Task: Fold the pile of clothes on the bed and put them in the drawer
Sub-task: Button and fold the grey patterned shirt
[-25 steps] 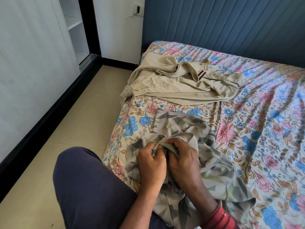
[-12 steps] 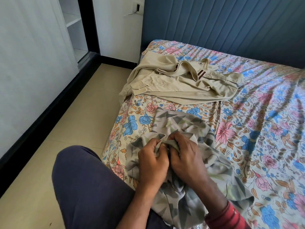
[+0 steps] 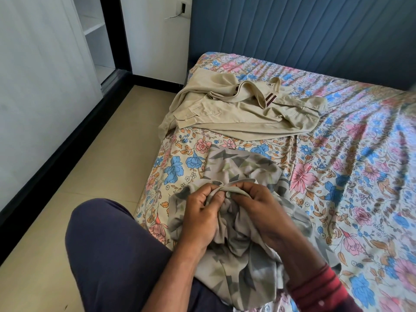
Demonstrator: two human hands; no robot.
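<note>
Floral cotton in pink, blue and orange covers the bed [image 3: 337,176], which fills the right half of the view and stands against a dark blue ribbed headboard panel [image 3: 292,34]. We note a beige tiled floor [image 3: 101,154] to its left, bounded by a black skirting strip and a white wardrobe [image 3: 33,75] with an open shelf section behind it. Our knee [image 3: 112,255], in dark navy trousers, sits at the lower left beside the mattress edge.

Two garments lie on the bed. A beige shirt [image 3: 243,113] is spread loosely, unfolded, near the far left corner of the mattress, with one sleeve hanging over the edge. Well apart from it, at the near edge, a grey patterned shirt [image 3: 238,167] lies crumpled, with its lower part draped onto our lap.

We record both hands on the grey patterned shirt, close together at a bunched edge. The left hand [image 3: 200,217] has its fingers curled and pinches the cloth between thumb and fingers. The right hand [image 3: 258,208], with a red striped cuff [image 3: 319,287] at the wrist, likewise pinches the fabric. A small pale button [image 3: 227,194] shows between the two thumbs.
</note>
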